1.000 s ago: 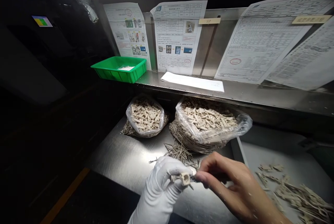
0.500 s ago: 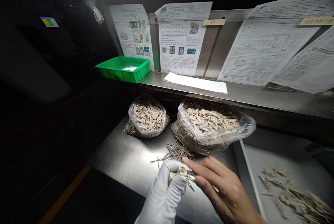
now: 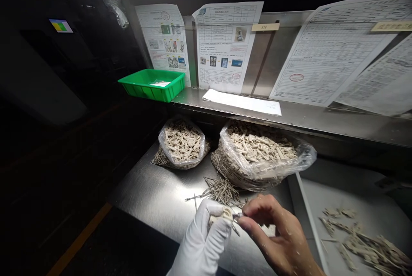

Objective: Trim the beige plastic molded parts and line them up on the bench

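My left hand (image 3: 204, 237), in a white glove, is closed round a beige plastic part (image 3: 228, 213) with a round opening facing up. Bare and close beside it on the right, my right hand (image 3: 277, 233) pinches a thin metal piece (image 3: 237, 216) between thumb and forefinger. The tip of that piece meets the right side of the plastic part; whether it goes inside cannot be seen. Just beyond both hands, a pile of thin metal pins (image 3: 222, 190) lies on the steel table (image 3: 151, 201).
Two clear plastic bags, a smaller one (image 3: 202, 149) and a larger one (image 3: 304, 158), hold beige parts behind the pins. At right, a grey tray (image 3: 337, 186) contains loose parts. A steel shelf (image 3: 193, 98) above bears a green bin (image 3: 152, 91) and papers (image 3: 241, 102).
My right hand's fingers have drawn back slightly to the right and curled into a pinch on the thin metal piece. The left hand keeps the plastic part almost in place.
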Demonstrator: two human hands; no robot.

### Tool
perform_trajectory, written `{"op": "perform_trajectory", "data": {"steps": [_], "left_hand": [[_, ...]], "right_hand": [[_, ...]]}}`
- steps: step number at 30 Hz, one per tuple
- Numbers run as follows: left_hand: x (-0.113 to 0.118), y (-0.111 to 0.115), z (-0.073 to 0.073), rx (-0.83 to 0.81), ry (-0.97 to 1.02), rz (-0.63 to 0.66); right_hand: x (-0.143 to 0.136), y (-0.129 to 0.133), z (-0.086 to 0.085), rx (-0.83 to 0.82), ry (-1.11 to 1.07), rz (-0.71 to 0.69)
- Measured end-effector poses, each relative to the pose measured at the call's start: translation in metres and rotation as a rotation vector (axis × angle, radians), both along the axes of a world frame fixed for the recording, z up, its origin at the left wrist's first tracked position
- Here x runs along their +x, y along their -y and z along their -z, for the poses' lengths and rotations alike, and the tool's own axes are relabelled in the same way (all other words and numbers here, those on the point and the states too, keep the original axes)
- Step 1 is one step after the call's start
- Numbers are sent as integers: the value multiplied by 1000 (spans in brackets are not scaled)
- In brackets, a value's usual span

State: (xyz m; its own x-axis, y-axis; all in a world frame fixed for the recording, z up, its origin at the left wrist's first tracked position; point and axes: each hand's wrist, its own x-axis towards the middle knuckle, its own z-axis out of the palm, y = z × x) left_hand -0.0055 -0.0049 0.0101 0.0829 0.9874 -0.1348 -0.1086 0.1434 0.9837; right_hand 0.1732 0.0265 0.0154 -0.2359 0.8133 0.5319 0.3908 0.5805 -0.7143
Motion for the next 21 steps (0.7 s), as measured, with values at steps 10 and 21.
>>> {"op": "perform_trajectory", "data": {"steps": [10,21], "left_hand": [[-1,4,-4,100,-123,-49],[-6,0,-4,22,53,70]], "right_hand": [[0,1,1,-96,-13,-46],[16,-1,-9,-531,-92,-172]]}}
